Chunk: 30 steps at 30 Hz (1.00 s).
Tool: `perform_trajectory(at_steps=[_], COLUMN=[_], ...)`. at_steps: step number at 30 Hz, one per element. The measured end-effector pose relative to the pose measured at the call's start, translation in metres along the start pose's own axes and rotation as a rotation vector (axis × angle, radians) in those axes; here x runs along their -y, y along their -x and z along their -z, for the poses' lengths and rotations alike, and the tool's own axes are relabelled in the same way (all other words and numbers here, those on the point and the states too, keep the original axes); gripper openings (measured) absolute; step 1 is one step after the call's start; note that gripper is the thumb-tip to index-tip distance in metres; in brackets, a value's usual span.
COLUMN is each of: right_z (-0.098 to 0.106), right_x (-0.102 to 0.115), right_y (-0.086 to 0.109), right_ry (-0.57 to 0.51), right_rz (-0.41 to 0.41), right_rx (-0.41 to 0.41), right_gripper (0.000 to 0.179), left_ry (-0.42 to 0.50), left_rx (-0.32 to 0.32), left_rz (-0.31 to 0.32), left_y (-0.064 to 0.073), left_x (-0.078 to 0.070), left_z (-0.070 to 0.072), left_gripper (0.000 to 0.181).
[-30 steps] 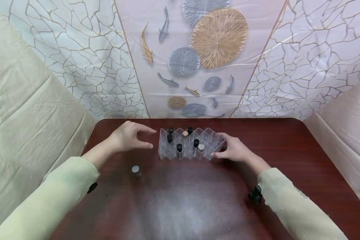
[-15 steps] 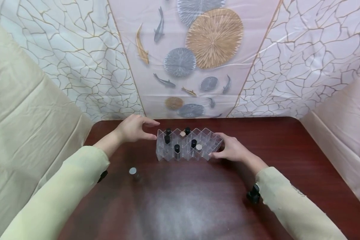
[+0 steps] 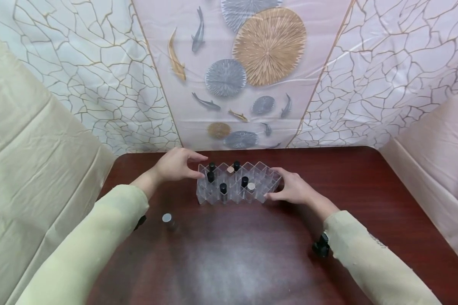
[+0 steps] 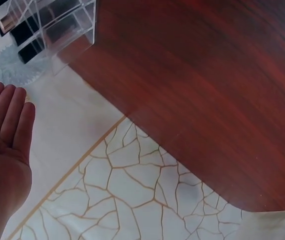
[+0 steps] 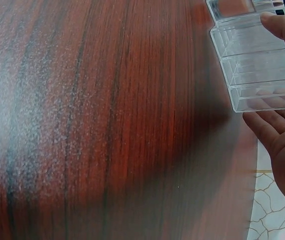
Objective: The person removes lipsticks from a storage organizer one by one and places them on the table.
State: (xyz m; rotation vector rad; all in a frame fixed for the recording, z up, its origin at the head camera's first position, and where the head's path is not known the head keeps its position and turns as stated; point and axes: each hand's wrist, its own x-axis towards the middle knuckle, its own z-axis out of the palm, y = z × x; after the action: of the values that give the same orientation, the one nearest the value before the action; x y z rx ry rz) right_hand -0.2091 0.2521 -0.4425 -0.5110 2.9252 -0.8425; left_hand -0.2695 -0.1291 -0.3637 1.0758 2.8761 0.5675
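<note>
A clear acrylic lipstick holder (image 3: 234, 195) with zigzag compartments stands toward the back of the table. Several black-capped tubes (image 3: 223, 189) sit in it, along with a silver-capped one (image 3: 250, 187) and a pinkish-topped one (image 3: 230, 170). My right hand (image 3: 295, 187) grips the holder's right end, thumb at the front and fingers behind. At the left end is my left hand (image 3: 174, 164), thumb and fingers spread apart, the thumb tip overlapping the holder's corner in the head view. The left wrist view shows straight fingers (image 4: 12, 115) apart from the holder.
A small silver-topped tube (image 3: 167, 218) stands alone on the dark red wooden table (image 3: 229, 262), front left of the holder. Patterned cloth (image 3: 141, 97) hangs behind the table's back edge, with cream cloth (image 3: 30, 140) at the left side.
My left hand has moved right and slightly back, reaching the holder's left end. The right hand keeps its grip. The whole view has shifted a little.
</note>
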Motion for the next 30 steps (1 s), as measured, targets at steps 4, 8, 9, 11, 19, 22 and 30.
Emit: perform_trajectory(at_steps=[4,8,9,11,19,22,30], right_z=[0.0,0.0,0.0,0.0,0.0,0.0,-0.001], right_x=[0.001,0.001,0.001,0.001,0.001,0.001,0.0], right_y=[-0.001,-0.001,-0.001,-0.001,-0.001,-0.001,-0.001], right_ry=[0.0,-0.005,-0.006,-0.004,0.002,0.0,0.008], right_rz=[-0.006,-0.007,-0.004,-0.003,-0.002,-0.002,-0.008], right_rx=[0.002,0.001,0.0,-0.001,-0.005,-0.005,-0.005], right_gripper=[0.091,0.091,0.091,0.091,0.091,0.092,0.093], left_ry=[0.023,0.043,0.045,0.044,0.049,0.036,0.058], left_rx=[-0.002,-0.011,-0.01,-0.003,0.023,0.02,-0.009], left_rz=[0.007,0.001,0.003,0.013,0.028,0.022,0.013], left_y=[-0.001,-0.002,-0.002,-0.003,-0.005,-0.005,-0.008], left_x=[-0.002,-0.003,-0.002,-0.002,-0.002,-0.002,-0.003], left_z=[-0.007,-0.012,-0.013,-0.016,-0.023,-0.025,-0.032], left_gripper=[0.053,0.05,0.05,0.049,0.043,0.04,0.033])
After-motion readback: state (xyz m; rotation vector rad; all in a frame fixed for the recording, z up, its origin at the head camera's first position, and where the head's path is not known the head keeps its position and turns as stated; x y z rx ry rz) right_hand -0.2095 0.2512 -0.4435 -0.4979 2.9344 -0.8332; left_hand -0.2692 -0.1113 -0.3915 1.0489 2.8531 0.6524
